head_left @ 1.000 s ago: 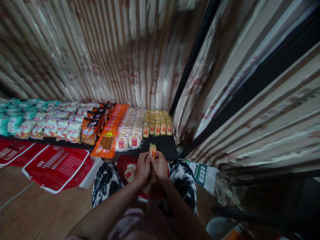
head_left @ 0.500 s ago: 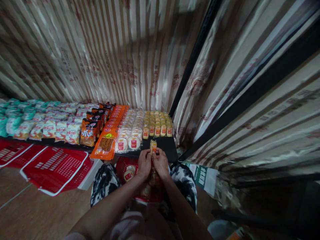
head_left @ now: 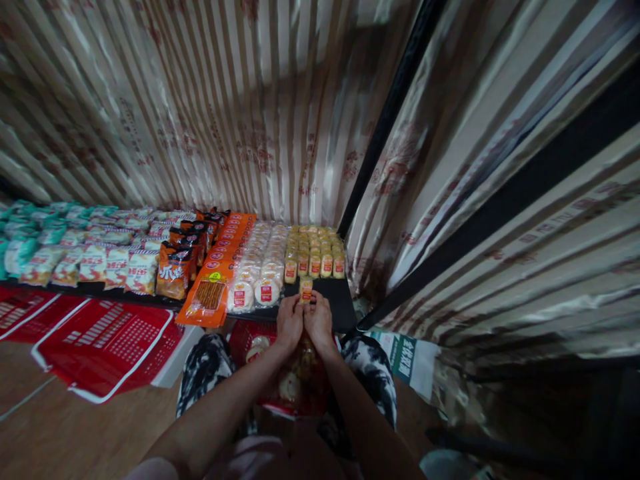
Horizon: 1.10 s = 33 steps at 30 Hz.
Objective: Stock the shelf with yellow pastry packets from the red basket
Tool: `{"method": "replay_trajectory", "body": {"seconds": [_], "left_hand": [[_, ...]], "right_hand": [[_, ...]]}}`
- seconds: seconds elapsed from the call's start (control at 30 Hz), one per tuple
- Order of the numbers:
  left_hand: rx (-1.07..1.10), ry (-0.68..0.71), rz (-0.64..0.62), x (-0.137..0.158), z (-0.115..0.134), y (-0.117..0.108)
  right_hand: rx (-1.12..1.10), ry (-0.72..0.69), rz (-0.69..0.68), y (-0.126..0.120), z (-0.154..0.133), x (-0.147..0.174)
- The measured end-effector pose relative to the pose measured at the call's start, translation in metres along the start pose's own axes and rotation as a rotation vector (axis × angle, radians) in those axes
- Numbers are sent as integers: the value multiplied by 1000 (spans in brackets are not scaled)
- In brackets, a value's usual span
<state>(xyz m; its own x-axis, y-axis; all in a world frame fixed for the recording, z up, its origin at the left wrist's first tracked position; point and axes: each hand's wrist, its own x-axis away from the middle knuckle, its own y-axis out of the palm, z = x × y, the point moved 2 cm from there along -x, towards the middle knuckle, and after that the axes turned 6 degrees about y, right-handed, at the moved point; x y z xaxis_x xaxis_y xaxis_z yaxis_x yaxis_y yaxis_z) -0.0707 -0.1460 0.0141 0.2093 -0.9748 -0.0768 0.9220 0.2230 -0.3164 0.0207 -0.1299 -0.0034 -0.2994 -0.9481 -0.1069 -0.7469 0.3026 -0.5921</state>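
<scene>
Between my left hand (head_left: 290,325) and my right hand (head_left: 319,321) is a small yellow snack pack (head_left: 306,289) with a red label. Fingers of both hands are closed on its near end, over the front of the black shelf (head_left: 336,301). Just beyond it stand rows of matching yellow packs (head_left: 314,263). Left of these are rows of round white cakes (head_left: 267,291) in clear wrap with red labels. Below my hands, partly covered by my forearms, a red basket (head_left: 253,331) between my knees holds more round white packs and yellowish ones.
An orange snack bag (head_left: 209,293) overhangs the shelf's front edge. Further left are orange-black bags (head_left: 173,270), white bags (head_left: 141,270) and green packs (head_left: 20,253). Red baskets (head_left: 107,347) stand on the floor. A striped curtain (head_left: 225,107) and black posts (head_left: 387,120) rise behind.
Both hands, still holding the yellow pack, have shifted slightly; the pack now stands closer to the front row of yellow packs. The view has tilted a little.
</scene>
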Motion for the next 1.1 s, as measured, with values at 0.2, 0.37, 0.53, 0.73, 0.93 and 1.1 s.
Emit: {"method": "replay_trajectory", "body": {"seconds": [0.2,0.37,0.53,0.73,0.93,1.1], "left_hand": [[25,14,-6,-11,-2,4],[32,8,-5,-20,-6,8],[63,8,8,-28,-7,14],[54,4,10,-37,-5,17],[47,0,-3,-44,-3,18],[47,6,-13,-47,-2,19]], "right_hand": [[0,5,13,7,-1,-11],[20,-12,35,9,-4,-20],[5,-32,55,14,-3,-27],[-52,-18,56,24,3,-38],[-51,-36,46,27,1,-47],[-17,-30,41,26,-1,-52]]}}
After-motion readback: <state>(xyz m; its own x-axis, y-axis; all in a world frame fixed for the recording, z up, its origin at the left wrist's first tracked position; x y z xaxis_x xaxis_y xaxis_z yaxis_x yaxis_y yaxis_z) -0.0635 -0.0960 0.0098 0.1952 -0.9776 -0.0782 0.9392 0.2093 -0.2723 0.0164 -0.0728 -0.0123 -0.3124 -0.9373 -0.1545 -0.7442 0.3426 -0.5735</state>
